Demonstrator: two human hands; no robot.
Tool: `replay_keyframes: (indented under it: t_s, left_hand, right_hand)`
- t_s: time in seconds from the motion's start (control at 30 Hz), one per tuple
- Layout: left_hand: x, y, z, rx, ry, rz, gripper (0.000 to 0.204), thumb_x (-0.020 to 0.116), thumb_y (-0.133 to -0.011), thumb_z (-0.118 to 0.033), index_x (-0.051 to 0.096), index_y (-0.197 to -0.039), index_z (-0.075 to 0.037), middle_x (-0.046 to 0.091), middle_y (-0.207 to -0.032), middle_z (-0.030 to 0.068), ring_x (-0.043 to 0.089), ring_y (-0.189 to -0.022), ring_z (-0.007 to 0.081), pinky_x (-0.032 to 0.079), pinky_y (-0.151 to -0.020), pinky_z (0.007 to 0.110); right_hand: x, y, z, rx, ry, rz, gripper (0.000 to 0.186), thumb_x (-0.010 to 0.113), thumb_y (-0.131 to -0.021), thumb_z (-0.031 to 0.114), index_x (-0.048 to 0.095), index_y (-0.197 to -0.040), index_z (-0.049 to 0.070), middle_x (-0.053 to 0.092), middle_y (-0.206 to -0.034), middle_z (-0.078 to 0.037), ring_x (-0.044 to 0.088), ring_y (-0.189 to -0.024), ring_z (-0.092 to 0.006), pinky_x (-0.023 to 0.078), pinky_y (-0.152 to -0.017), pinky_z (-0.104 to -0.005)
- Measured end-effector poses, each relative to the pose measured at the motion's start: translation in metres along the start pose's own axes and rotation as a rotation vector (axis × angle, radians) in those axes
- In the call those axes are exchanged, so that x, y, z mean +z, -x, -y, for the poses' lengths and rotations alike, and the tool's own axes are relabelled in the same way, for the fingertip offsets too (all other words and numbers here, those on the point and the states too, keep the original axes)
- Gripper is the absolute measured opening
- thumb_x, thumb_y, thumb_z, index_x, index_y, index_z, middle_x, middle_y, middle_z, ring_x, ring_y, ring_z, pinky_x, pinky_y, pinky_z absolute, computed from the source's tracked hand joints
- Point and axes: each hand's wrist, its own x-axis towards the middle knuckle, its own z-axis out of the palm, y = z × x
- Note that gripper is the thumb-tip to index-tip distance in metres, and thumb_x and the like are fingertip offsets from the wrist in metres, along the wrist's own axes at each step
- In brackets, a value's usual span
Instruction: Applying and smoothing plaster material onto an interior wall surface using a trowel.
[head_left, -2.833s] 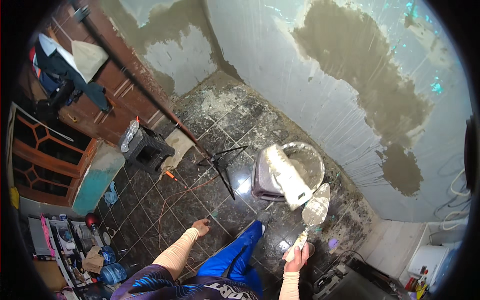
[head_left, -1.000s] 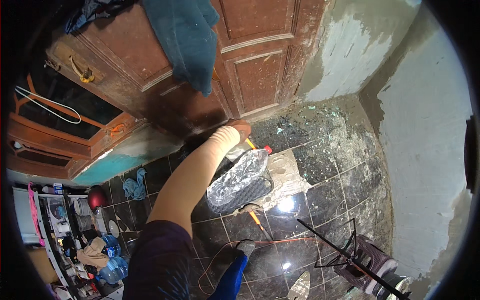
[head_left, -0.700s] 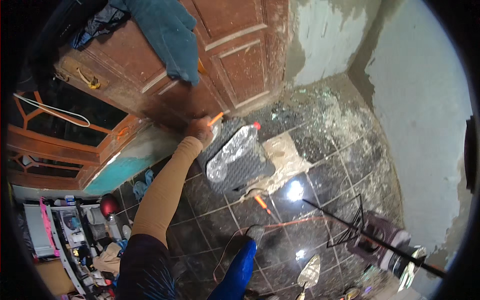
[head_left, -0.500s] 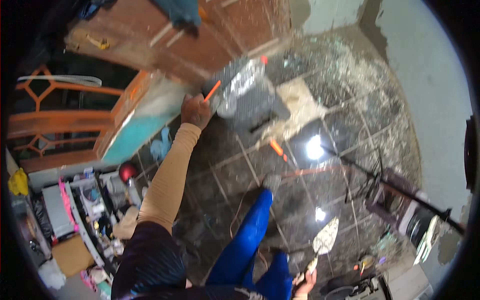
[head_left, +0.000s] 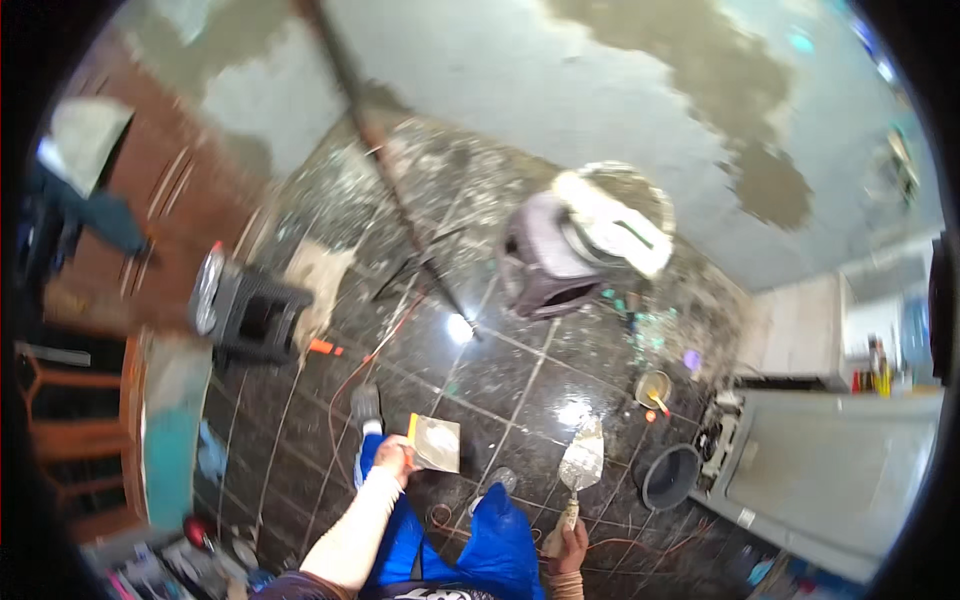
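Observation:
My left hand [head_left: 394, 456] grips a broad scraper [head_left: 437, 444] with a square metal blade and an orange edge on the hand's side. It is out in front of my left leg, above the dark tiled floor. Lower right, my right hand [head_left: 568, 550] is closed round the handle of a pointed masonry trowel [head_left: 583, 460]. The trowel's blade points away from me and is smeared with pale mortar. Farther off, a purple-grey plastic stool [head_left: 530, 255] holds a bucket [head_left: 645, 190]; a whitish, mortar-crusted long tool [head_left: 615, 228] lies across its top.
A dark basin [head_left: 655, 492] and a small round container [head_left: 653, 388] stand right, beside a grey appliance [head_left: 830, 470]. A pole stand [head_left: 400, 205] rises mid-floor. A grey stool [head_left: 285, 300] stands left, near a wooden door [head_left: 150, 230]. An orange cord [head_left: 385, 340] crosses the floor.
My view has swung right toward the patched wall. My left hand, earlier stretched out near the grey stool, is drawn back with the scraper. My right hand still holds the trowel.

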Motion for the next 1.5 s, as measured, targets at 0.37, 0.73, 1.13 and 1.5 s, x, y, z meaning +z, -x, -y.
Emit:
replay_keyframes:
  t_s: [0.37,0.73,1.13,1.5]
  left_hand:
    - [0.298,0.093,-0.153,-0.016,0.058,0.840,0.059,0.049,-0.074,0.015,0.046,-0.129,-0.007,0.058,-0.119,0.0097,0.054,-0.114,0.0244,0.043,-0.096,0.040]
    - [0.454,0.011,-0.313,0.144,0.069,0.723,0.018,0.054,-0.082,0.006,0.060,-0.094,-0.006,0.060,-0.087,0.0001,0.058,-0.084,0.0132,0.048,-0.081,0.032]
    - [0.466,-0.009,-0.338,0.241,0.069,0.196,0.027,0.044,-0.072,0.011,0.058,-0.091,-0.002,0.058,-0.083,0.0031,0.056,-0.076,0.0157,0.045,-0.068,0.027]
    - [0.507,0.006,-0.313,0.261,0.210,0.009,0.025,0.045,-0.079,0.010,0.055,-0.098,-0.001,0.060,-0.092,0.0069,0.058,-0.082,0.0183,0.049,-0.074,0.032]
  right_hand:
    - [-0.036,-0.095,0.149,-0.199,-0.281,-0.317,0.025,0.053,-0.089,0.018,0.053,-0.111,0.005,0.052,-0.060,-0.006,0.049,-0.041,-0.0163,0.039,-0.035,-0.0279]
    - [0.065,-0.252,0.394,-0.550,0.698,-0.029,0.041,0.067,-0.081,0.011,0.056,-0.119,-0.001,0.067,-0.085,-0.015,0.067,-0.070,-0.0241,0.052,-0.063,-0.0323]
    - [0.200,-0.430,0.530,-0.362,1.626,0.597,0.045,0.055,-0.079,0.014,0.050,-0.123,0.012,0.065,-0.085,-0.022,0.064,-0.082,-0.0400,0.052,-0.074,-0.0474]
    - [0.261,-0.519,0.479,-0.681,2.004,0.729,0.017,0.055,-0.080,0.016,0.071,-0.082,0.009,0.068,-0.082,-0.006,0.065,-0.083,-0.0224,0.051,-0.066,-0.0361]
